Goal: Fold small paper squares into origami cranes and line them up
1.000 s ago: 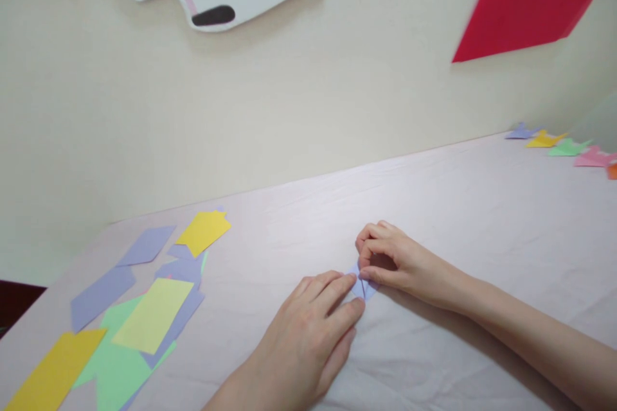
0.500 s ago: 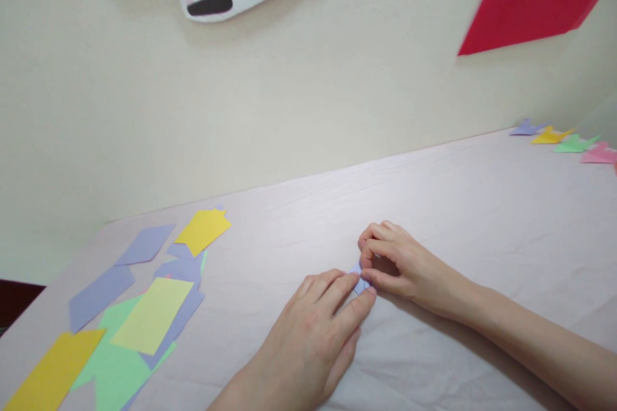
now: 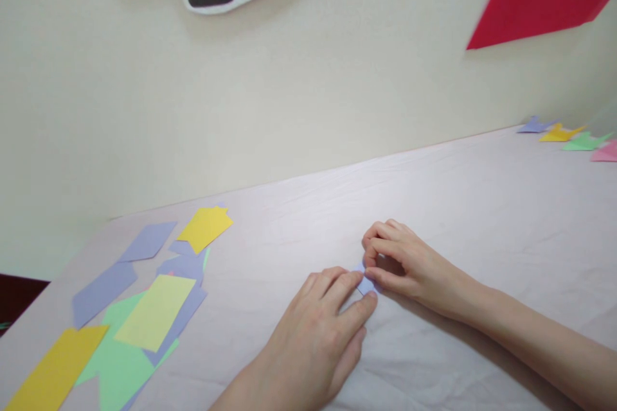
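Observation:
A small folded piece of light purple paper (image 3: 366,284) lies on the cloth-covered surface between my hands, mostly covered by fingers. My left hand (image 3: 321,327) rests low on the near left side of it. Its index finger and thumb are apart, their tips pressing at the paper's edges. From the right, my right hand (image 3: 402,263) reaches in with curled fingers. Thumb and index finger pinch the paper's far right edge, and the exact fold there is hidden.
On the left lie scattered paper pieces, among them a pale yellow rectangle (image 3: 157,313), green paper (image 3: 125,369) and a deep yellow sheet (image 3: 58,369). Several folded paper shapes, including a yellow one (image 3: 559,133), line the far right edge by the wall (image 3: 308,90).
My left thumb and index finger have parted slightly, so more purple paper shows between them. My right hand keeps its pinch. The whole view has shifted a little.

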Demonstrator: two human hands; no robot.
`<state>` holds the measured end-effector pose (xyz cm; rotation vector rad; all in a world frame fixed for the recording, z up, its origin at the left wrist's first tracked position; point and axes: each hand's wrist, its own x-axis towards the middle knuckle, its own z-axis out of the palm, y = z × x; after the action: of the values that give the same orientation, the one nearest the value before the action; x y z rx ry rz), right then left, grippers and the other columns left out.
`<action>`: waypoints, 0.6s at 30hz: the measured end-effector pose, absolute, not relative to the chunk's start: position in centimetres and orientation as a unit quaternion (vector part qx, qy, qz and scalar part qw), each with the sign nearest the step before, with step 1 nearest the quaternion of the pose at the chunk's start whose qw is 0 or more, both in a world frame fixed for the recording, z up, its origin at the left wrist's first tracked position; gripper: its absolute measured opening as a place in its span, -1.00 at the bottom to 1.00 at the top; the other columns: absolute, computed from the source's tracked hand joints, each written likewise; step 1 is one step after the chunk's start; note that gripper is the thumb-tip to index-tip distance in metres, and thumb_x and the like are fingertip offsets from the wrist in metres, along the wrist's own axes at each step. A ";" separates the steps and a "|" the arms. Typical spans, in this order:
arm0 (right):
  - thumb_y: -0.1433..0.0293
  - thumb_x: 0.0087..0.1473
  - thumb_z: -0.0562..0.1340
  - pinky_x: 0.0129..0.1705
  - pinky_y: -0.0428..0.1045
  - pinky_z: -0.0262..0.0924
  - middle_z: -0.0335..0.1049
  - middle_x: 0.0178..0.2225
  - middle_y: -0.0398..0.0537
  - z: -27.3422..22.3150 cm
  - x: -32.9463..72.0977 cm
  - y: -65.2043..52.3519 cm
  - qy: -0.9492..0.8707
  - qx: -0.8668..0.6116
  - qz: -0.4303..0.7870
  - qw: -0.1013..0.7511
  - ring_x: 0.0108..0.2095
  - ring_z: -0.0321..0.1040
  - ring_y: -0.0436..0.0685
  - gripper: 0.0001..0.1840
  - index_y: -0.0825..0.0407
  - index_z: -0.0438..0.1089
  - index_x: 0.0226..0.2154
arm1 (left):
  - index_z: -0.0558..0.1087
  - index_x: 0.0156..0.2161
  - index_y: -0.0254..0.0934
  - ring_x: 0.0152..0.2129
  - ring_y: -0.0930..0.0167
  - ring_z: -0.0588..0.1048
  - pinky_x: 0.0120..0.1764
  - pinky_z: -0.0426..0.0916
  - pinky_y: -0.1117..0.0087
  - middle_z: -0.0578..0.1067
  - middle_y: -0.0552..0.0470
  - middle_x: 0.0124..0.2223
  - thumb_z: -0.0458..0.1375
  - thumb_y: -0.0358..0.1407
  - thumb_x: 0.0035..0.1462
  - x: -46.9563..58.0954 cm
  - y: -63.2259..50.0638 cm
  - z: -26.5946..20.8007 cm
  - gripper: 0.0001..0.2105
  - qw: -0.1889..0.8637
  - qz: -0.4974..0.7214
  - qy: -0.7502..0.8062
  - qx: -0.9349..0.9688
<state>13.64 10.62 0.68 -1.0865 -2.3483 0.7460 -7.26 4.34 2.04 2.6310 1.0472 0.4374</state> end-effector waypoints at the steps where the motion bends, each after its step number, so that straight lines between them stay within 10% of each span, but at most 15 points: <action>1: 0.42 0.15 0.22 -0.16 0.05 0.09 0.34 -0.27 -0.05 0.7 13.6 10.6 -0.850 -0.393 0.270 0.222 -0.22 0.21 0.14 -0.87 0.01 0.36 -0.44 | 0.36 0.05 -0.20 0.02 0.22 0.34 0.03 0.35 0.11 0.38 -0.12 0.13 0.04 -0.45 0.18 -7.2 4.3 2.1 -0.67 0.139 0.149 0.362 0.910; 18: 0.48 0.13 0.23 -0.18 0.05 0.08 0.31 -0.29 -0.06 0.8 13.5 10.4 -0.852 -0.402 0.253 0.219 -0.24 0.19 0.15 -0.88 0.02 0.34 -0.44 | 0.31 0.07 -0.23 0.03 0.20 0.32 0.04 0.29 0.12 0.36 -0.08 0.16 0.00 -0.42 0.23 -7.1 4.3 2.3 -0.68 0.131 0.108 0.362 0.916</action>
<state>13.50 10.43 0.77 -1.1112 -2.3586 0.7009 -7.11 4.27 2.29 2.6615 1.0519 0.3146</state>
